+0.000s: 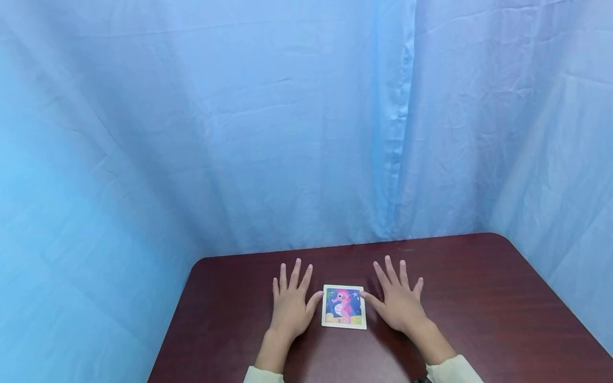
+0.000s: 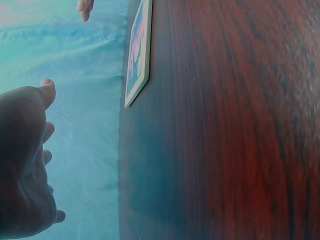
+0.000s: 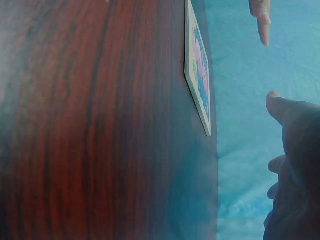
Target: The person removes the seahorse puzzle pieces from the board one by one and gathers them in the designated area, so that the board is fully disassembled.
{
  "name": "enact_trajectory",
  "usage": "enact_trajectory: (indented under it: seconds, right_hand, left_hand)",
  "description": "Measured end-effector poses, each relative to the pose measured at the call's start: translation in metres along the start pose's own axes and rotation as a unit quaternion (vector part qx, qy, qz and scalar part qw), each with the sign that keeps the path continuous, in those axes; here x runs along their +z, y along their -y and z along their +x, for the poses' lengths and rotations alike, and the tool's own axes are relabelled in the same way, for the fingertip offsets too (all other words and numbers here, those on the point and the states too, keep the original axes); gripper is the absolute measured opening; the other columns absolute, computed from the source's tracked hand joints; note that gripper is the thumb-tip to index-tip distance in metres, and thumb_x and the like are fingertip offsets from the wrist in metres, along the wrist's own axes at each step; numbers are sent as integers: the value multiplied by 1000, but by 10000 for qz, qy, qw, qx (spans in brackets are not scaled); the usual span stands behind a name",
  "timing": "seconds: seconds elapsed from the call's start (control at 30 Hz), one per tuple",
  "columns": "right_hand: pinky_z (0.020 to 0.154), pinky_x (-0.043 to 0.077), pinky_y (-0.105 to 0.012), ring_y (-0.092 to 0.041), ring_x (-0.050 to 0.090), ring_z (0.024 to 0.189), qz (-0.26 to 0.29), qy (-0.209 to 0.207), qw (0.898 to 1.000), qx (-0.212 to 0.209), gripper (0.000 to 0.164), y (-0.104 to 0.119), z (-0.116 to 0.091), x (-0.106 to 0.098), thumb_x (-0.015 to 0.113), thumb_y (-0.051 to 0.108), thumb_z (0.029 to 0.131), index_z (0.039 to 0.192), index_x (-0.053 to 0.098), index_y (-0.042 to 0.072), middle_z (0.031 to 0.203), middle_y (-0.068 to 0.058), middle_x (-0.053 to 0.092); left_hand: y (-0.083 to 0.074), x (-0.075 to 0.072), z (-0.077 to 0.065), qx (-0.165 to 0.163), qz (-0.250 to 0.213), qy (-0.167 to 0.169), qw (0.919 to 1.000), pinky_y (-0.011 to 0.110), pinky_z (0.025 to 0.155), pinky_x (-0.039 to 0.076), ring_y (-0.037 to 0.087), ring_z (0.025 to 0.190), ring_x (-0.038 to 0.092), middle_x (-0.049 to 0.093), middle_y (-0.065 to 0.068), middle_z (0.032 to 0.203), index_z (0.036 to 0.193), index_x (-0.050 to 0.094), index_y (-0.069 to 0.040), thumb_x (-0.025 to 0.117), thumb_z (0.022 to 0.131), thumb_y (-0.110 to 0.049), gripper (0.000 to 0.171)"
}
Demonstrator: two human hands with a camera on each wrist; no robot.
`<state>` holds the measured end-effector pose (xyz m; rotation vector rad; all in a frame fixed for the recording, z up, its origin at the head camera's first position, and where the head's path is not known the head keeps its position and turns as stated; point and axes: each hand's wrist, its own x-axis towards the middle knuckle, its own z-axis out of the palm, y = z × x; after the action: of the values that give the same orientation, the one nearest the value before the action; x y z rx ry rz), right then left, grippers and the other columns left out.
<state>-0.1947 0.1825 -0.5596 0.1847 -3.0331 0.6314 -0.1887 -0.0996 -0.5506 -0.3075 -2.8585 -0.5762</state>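
A square picture board (image 1: pixel 344 307) with a pale rim lies flat on the table. Its picture is a pink seahorse on dark blue with a starfish. To the left of the board is my left hand (image 1: pixel 291 308), fingers spread and straight, thumb pointing toward the board. On the other side my right hand (image 1: pixel 401 303) is spread the same way, its thumb tip overlapping the board's right edge in the head view. Both wrist views show the left hand (image 2: pixel 25 165) and right hand (image 3: pixel 300 165) raised above the tabletop, apart from the board. Neither holds anything.
The dark reddish-brown wooden table (image 1: pixel 479 298) has rounded far corners. Light blue curtains (image 1: pixel 287 133) hang behind it and along both sides, close to its edges.
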Motion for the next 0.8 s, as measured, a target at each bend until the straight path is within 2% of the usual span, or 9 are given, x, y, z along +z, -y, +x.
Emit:
enact_trajectory:
  seconds: [0.33,0.5,0.7,0.8]
  right_hand:
    - [114,-1,-92,-53,-3,164,-15,-15,10000,-50,91,2,0,-2,58,68,99,170,25,19,180,-17,9]
    - [113,0,-92,-55,0,163,63,50,10000,-29,90,6,-4,-3,62,63,99,169,27,18,179,-17,12]
    - [113,4,-92,-53,5,163,398,451,9982,-48,90,13,-8,1,67,58,98,169,28,18,178,-16,19]
    - [114,7,-91,-50,11,164,706,765,9946,-17,91,17,-10,2,72,53,97,169,29,17,176,-14,27]
  left_hand:
    - [-1,2,2,53,52,-10,10000,75,125,24,48,164,17,26,8,177,166,37,-25,56,104,-54,70]
    - [-3,4,0,87,33,183,9998,75,125,26,47,164,18,27,8,177,166,36,-26,55,105,-55,71]
    - [-5,4,-2,79,-184,437,9988,75,125,26,47,163,23,29,11,176,166,38,-24,60,103,-54,73]
    - [-7,6,-2,38,-442,740,9963,75,125,24,48,163,22,29,13,175,166,37,-23,65,101,-54,78]
